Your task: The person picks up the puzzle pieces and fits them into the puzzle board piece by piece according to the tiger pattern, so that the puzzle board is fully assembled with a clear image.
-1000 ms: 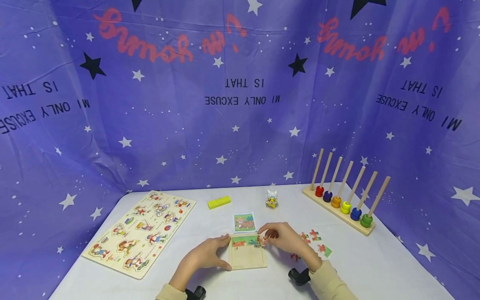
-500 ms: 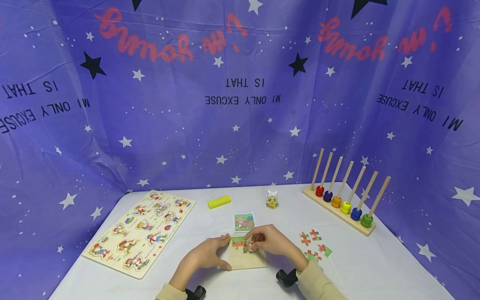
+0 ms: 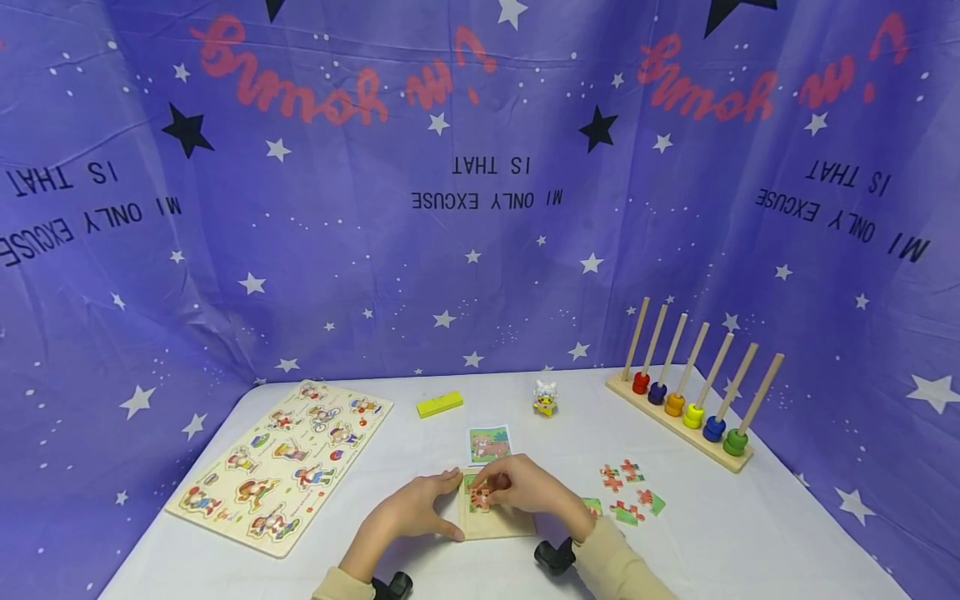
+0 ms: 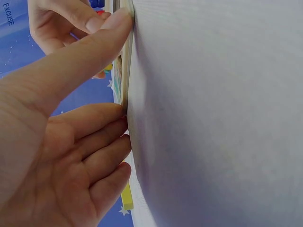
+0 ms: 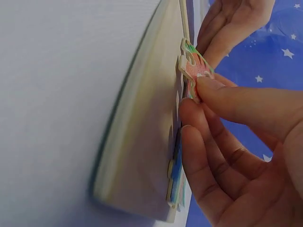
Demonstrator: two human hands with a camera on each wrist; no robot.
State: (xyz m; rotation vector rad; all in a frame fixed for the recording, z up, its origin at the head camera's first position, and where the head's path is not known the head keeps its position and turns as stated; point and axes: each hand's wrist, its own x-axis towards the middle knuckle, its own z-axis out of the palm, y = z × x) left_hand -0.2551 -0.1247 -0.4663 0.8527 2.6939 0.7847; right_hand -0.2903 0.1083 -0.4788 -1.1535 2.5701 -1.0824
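Note:
A shallow wooden puzzle tray [image 3: 498, 527] lies on the white table in front of the person. My left hand [image 3: 416, 506] rests at its left side, thumb and fingertips touching the edge with the fingers fairly straight. Between thumb and fingers, my right hand [image 3: 528, 485] pinches a red-and-green jigsaw piece [image 5: 194, 68], tilted over the tray's upper left part. In the right wrist view, a piece with blue on it [image 5: 176, 172] sits in the tray along the far side. The right hand covers much of the tray's upper row in the head view.
A picture card [image 3: 487, 446] lies just behind the tray. Several loose jigsaw pieces [image 3: 628, 469] are to the right. Farther out are a character puzzle board [image 3: 281, 467], a yellow block [image 3: 440, 405], a small figurine [image 3: 545, 398] and a peg stand with coloured rings [image 3: 678, 417].
My right hand has carried the pinched jigsaw piece leftward, from the tray's right edge to its upper left part. The left hand has stayed at the tray's left side.

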